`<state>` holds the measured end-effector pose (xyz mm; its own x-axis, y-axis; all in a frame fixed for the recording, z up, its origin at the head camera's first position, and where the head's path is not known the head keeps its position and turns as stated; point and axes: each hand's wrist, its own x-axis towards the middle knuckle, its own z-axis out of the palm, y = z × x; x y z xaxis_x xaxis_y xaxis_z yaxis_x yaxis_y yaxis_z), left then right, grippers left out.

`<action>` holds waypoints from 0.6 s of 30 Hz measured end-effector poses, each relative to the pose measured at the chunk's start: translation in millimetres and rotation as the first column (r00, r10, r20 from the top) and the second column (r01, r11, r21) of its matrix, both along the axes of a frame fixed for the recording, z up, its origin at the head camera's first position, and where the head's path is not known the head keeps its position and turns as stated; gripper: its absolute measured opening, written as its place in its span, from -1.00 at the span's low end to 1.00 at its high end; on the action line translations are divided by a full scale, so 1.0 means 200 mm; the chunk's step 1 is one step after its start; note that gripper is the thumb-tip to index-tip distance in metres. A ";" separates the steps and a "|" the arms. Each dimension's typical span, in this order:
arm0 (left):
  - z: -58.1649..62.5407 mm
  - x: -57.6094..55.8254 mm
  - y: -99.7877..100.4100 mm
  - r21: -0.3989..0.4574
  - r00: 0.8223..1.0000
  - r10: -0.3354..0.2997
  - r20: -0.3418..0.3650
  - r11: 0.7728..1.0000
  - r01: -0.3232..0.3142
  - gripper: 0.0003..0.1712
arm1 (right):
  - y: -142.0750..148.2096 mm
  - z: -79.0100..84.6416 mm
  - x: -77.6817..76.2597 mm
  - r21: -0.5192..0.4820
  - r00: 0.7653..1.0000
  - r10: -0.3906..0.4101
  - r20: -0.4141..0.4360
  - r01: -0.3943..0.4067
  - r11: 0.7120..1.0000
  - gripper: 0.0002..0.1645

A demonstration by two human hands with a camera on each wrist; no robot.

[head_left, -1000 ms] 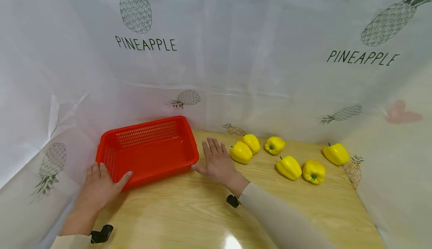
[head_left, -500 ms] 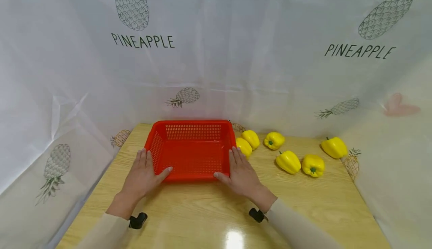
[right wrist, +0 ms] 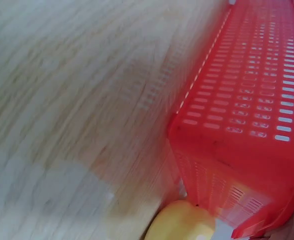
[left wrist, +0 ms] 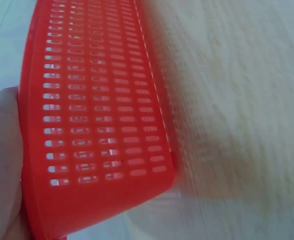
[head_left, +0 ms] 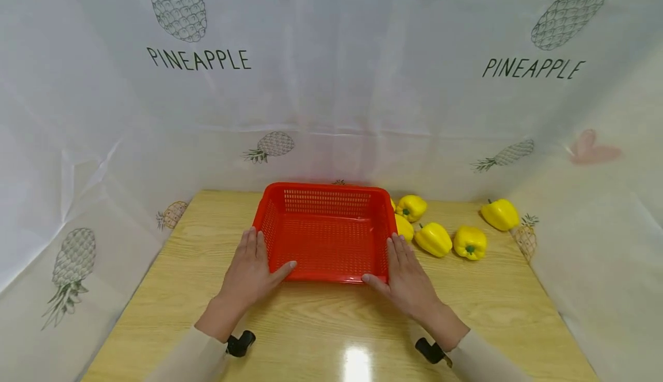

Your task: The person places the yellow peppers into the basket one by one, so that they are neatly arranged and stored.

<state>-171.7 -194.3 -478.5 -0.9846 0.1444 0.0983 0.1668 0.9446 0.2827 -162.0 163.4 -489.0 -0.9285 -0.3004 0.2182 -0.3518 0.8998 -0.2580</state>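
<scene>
A red plastic basket (head_left: pixel 326 244) with slotted walls sits on the wooden table between two hands. The left hand (head_left: pixel 248 270) lies against its left side, fingers straight along the rim and thumb at the front edge. On the opposite side, the right hand (head_left: pixel 409 278) rests in the same way, straight fingers on the rim and thumb at the front right corner. Both wrist views show the basket's outer wall (left wrist: pixel 97 110) close up. Yellow bell peppers are right beside it; one pepper (head_left: pixel 404 228) is partly hidden behind the basket's right wall.
More yellow peppers lie to the right: one pepper (head_left: pixel 434 239) near the right hand, another pepper (head_left: pixel 470 242) beyond it, and one pepper (head_left: pixel 500 215) by the right edge. A white sheet (head_left: pixel 331 83) printed with pineapples hangs behind the table (head_left: pixel 311 336).
The basket has slid from the left to the middle and turned squarer, the left hand going with it. The right hand, earlier apart, now touches its right side. Some peppers are now covered or shifted.
</scene>
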 end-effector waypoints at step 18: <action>0.05 0.02 -0.35 0.085 0.990 -0.100 0.096 0.992 0.092 0.53 | -0.15 0.02 -0.01 -0.015 0.998 0.060 0.030 -0.060 0.998 0.28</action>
